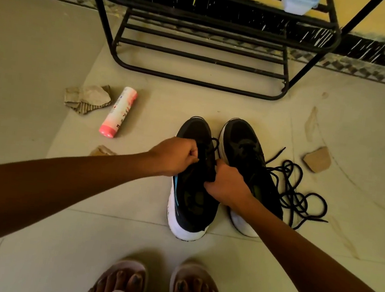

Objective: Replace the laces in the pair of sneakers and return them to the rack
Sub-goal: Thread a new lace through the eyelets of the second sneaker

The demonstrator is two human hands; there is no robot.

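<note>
Two black sneakers stand side by side on the tiled floor (52,58), near a black metal rack (196,57). Over the left sneaker (192,203), the left hand (176,156) has its grip pinched on the lace (213,143). The right hand (226,184) has its grip clenched on the shoe's upper. A loose lace (296,193) lies tangled beside the right sneaker (243,137).

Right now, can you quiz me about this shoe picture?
1. True or false: the left sneaker and the right sneaker stand on the rack.
2. Where does the loose lace lie? A) on the rack B) on the floor beside the right sneaker C) in a hand
3. Fill in: the left hand and the right hand both grip the ___ sneaker.

Key: 1 false, they stand on the floor in front of it. 2 B. 3 left.
</note>
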